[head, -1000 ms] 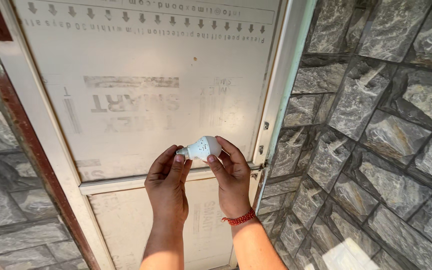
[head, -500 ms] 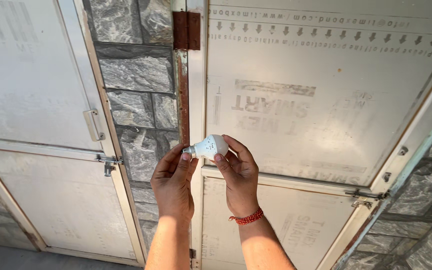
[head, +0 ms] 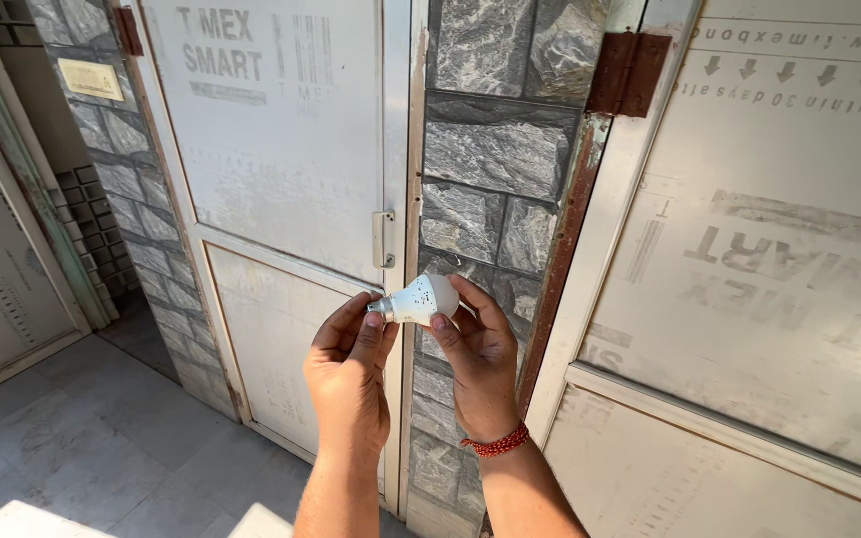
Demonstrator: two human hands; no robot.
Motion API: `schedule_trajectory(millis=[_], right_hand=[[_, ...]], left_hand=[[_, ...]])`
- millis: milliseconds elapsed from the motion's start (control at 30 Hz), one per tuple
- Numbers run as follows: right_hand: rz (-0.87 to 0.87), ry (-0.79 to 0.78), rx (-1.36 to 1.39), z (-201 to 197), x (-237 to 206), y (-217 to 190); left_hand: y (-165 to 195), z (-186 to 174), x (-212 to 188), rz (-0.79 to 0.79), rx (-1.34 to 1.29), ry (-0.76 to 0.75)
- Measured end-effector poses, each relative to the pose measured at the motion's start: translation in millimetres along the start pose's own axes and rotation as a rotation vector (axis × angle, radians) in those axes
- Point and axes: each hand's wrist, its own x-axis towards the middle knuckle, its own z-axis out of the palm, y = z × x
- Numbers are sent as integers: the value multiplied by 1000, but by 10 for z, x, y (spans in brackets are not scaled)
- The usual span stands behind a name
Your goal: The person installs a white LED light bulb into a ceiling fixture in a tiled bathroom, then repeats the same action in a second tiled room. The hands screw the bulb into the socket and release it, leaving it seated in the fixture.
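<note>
A small white light bulb with dark specks lies sideways between both hands, its metal screw base pointing left. My left hand pinches the base end with fingertips and thumb. My right hand cups the rounded white end from the right and below; a red thread band circles its wrist. Both hands are raised in front of a grey stone pillar.
A pale panelled door with a metal latch stands left of the pillar. A second pale door with a rusty hinge stands on the right. Grey floor tiles lie lower left, with another door at the far left.
The view has swung left: the stone pillar and left door now sit in the middle. Both hands still hold the bulb in the same grip.
</note>
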Motion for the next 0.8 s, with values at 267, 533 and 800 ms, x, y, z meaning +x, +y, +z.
schedule_trajectory(millis=[267,533,800], right_hand=[[99,-68,82,232,446,622],[131,-208,210,266,1071,1107],[204,-324,354,405,1436,1584]], left_hand=[[120,-241,516,156,140,73],[14,-267,1094,329,214,115],[-35,-444,1487,486,247,165]])
